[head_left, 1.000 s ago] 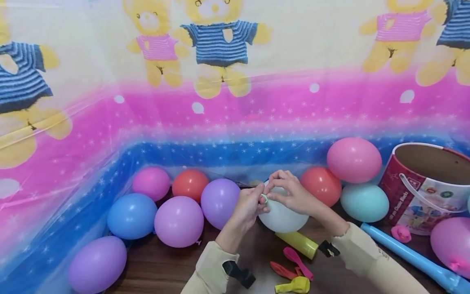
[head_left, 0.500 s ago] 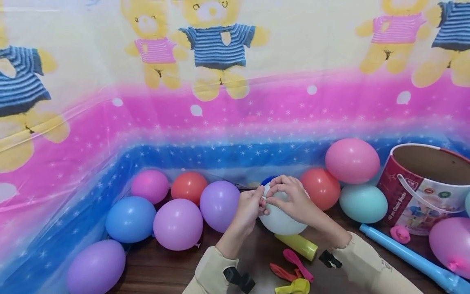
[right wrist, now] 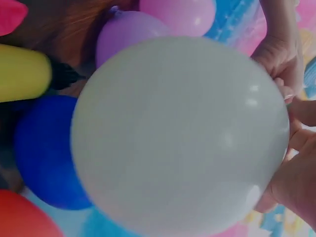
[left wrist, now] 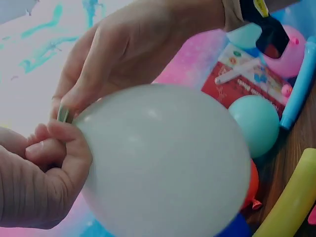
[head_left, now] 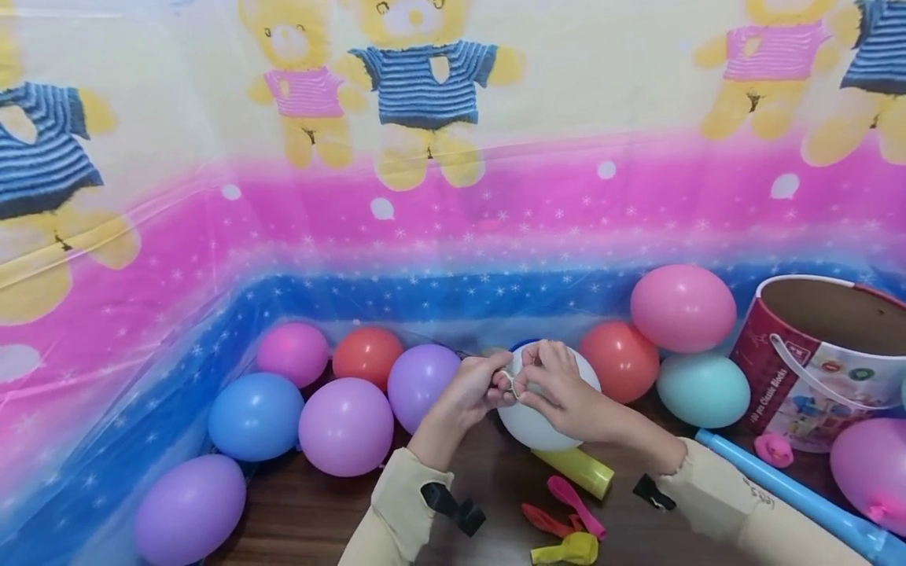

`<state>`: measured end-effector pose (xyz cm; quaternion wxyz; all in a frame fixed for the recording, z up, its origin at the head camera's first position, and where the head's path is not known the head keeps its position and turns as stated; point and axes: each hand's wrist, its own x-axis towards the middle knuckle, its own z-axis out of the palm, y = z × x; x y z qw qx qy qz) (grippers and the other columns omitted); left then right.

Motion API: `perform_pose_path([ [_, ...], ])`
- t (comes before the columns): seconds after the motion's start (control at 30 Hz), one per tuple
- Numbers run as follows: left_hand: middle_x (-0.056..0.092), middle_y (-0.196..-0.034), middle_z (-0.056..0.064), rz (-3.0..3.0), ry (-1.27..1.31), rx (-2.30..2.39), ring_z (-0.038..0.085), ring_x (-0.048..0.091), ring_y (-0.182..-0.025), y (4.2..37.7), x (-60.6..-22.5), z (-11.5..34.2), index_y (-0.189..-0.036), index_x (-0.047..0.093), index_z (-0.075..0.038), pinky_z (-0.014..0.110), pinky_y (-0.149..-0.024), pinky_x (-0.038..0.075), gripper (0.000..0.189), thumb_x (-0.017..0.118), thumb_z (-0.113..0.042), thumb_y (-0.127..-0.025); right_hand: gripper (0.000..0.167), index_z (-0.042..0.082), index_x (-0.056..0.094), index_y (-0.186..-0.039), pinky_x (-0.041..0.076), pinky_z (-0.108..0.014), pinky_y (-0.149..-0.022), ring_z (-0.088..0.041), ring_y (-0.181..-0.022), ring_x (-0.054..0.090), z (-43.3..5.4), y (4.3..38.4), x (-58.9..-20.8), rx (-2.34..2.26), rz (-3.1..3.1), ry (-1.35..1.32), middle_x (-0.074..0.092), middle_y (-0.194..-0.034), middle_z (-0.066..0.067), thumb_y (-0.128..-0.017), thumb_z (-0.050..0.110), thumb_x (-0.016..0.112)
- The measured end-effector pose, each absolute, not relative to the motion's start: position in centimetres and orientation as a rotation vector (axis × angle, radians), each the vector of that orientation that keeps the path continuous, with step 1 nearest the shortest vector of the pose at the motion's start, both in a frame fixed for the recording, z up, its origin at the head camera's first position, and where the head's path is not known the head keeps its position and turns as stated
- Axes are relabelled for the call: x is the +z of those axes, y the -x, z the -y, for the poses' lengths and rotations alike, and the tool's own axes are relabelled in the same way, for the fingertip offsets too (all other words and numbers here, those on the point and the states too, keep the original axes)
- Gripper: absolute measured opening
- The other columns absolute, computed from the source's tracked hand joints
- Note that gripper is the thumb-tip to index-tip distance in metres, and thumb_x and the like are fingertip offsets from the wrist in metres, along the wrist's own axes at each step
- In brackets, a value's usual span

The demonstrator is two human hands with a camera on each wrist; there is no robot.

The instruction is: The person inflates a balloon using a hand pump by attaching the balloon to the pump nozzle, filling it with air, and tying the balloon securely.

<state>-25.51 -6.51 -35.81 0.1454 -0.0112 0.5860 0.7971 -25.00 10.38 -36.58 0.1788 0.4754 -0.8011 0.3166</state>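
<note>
Tbl (head_left: 311, 527): both hands' (head_left: 463, 397) (head_left: 566, 401) fingers (left wrist: 75, 153) pinch wht balloon (left wrist: 168, 158); blk nozzle (right wrist: 63, 75) R-wrist cam only.

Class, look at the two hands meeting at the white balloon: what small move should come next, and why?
Probably the right hand should gently pull the neck snug while the left hand holds on. The white balloon is blown up, and both hands meet at its neck, where a pale strip shows between them. Whether a knot has formed is hidden.

Dark-blue balloon (right wrist: 49, 153) part-hidden behind white balloon (right wrist: 177, 133); head view crops bucket (head_left: 760, 369).
</note>
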Motion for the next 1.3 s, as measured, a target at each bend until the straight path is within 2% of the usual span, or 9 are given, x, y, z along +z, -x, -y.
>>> perform_pose_path([
  [0.2, 0.045, -0.048, -0.008, -1.678, 0.023, 2.295, 0.001, 0.034, -0.039, 25.4, -36.1, 5.8, -0.074, 0.050, -0.008, 0.017, -0.053, 0.043, 0.030, 0.046, -0.016, -0.103, 0.012, 0.015, 0.057, -0.088, 0.029, -0.045, -0.086, -0.021, -0.101, 0.036, -11.2, 25.9, -37.1, 0.928, 2.348, -1.251, 0.044, -0.100, -0.005, -0.090, 0.006, 0.064],
  [0.4, 0.044, -0.051, -0.007, -1.728, -0.032, 2.348, 0.002, 0.033, -0.042, 24.6, -35.8, 5.3, -0.079, 0.052, -0.007, 0.018, -0.057, 0.047, 0.028, 0.047, -0.019, -0.103, 0.025, 0.010, 0.072, -0.095, 0.040, -0.053, -0.091, -0.023, -0.101, 0.050, -11.0, 26.2, -37.9, 0.936, 2.028, -1.108, 0.062, -0.102, -0.008, -0.073, 0.000, 0.079],
  [0.57, 0.046, -0.050, -0.009, -1.698, -0.054, 2.361, 0.003, 0.034, -0.043, 24.5, -35.7, 5.4, -0.079, 0.052, -0.007, 0.018, -0.058, 0.046, 0.028, 0.046, -0.019, -0.103, 0.022, 0.010, 0.079, -0.082, 0.030, -0.068, -0.101, -0.020, -0.090, 0.057, -10.6, 26.4, -37.8, 0.972, 1.906, -1.041, 0.070, -0.083, -0.003, -0.063, -0.002, 0.084],
  [0.73, 0.047, -0.052, -0.008, -1.673, -0.033, 2.397, 0.002, 0.036, -0.044, 24.6, -35.5, 5.5, -0.078, 0.052, -0.007, 0.018, -0.058, 0.048, 0.029, 0.045, -0.017, -0.104, 0.015, 0.007, 0.075, -0.075, 0.025, -0.068, -0.104, -0.023, -0.089, 0.055, -9.6, 26.4, -37.4, 1.078, 1.964, -0.928, 0.069, -0.082, -0.007, -0.066, -0.003, 0.082],
  [0.9, 0.054, -0.060, -0.006, -1.734, -0.025, 2.550, 0.002, 0.042, -0.051, 24.9, -35.1, 4.4, -0.082, 0.057, -0.001, 0.017, -0.060, 0.051, 0.028, 0.045, -0.014, -0.103, 0.006, -0.002, 0.067, -0.080, 0.022, -0.067, -0.107, -0.037, -0.101, 0.053, -7.7, 26.6, -37.6, 1.176, 1.990, -0.621, 0.065, -0.097, -0.020, -0.080, -0.001, 0.073],
  [1.03, 0.070, -0.095, 0.009, -1.943, -0.133, 2.610, 0.006, 0.059, -0.073, 24.9, -35.0, 2.7, -0.108, 0.064, 0.011, 0.025, -0.081, 0.057, 0.028, 0.045, -0.009, -0.102, 0.018, -0.012, 0.063, -0.095, 0.024, -0.054, -0.117, -0.039, -0.123, 0.048, -7.3, 28.3, -36.3, 1.708, 2.087, -0.275, 0.057, -0.118, -0.027, -0.095, 0.006, 0.059],
  [1.13, 0.059, -0.130, 0.020, -1.854, -0.220, 2.612, 0.020, 0.063, -0.104, 24.9, -35.5, 1.9, -0.128, 0.056, 0.010, 0.039, -0.104, 0.049, 0.034, 0.042, -0.008, -0.103, 0.028, -0.015, 0.060, -0.107, 0.029, -0.045, -0.119, -0.033, -0.135, 0.043, -7.9, 29.8, -35.8, 2.100, 2.082, -0.031, 0.054, -0.128, -0.027, -0.100, 0.011, 0.052],
  [1.23, 0.045, -0.147, 0.023, -1.603, -0.267, 2.638, 0.034, 0.048, -0.133, 24.7, -36.4, 1.9, -0.138, 0.045, 0.010, 0.049, -0.115, 0.037, 0.040, 0.038, -0.010, -0.104, 0.028, -0.014, 0.061, -0.108, 0.038, -0.039, -0.113, -0.029, -0.131, 0.047, -8.5, 30.3, -36.4, 2.184, 2.123, 0.051, 0.061, -0.120, -0.020, -0.100, 0.011, 0.052],
  [1.3, 0.038, -0.152, 0.023, -1.489, -0.327, 2.641, 0.036, 0.035, -0.144, 24.4, -37.0, 1.9, -0.142, 0.038, 0.011, 0.052, -0.119, 0.029, 0.043, 0.036, -0.011, -0.105, 0.022, -0.012, 0.064, -0.100, 0.046, -0.030, -0.101, -0.025, -0.119, 0.053, -8.7, 30.3, -36.9, 2.145, 2.140, 0.072, 0.066, -0.106, -0.013, -0.098, 0.008, 0.055],
])
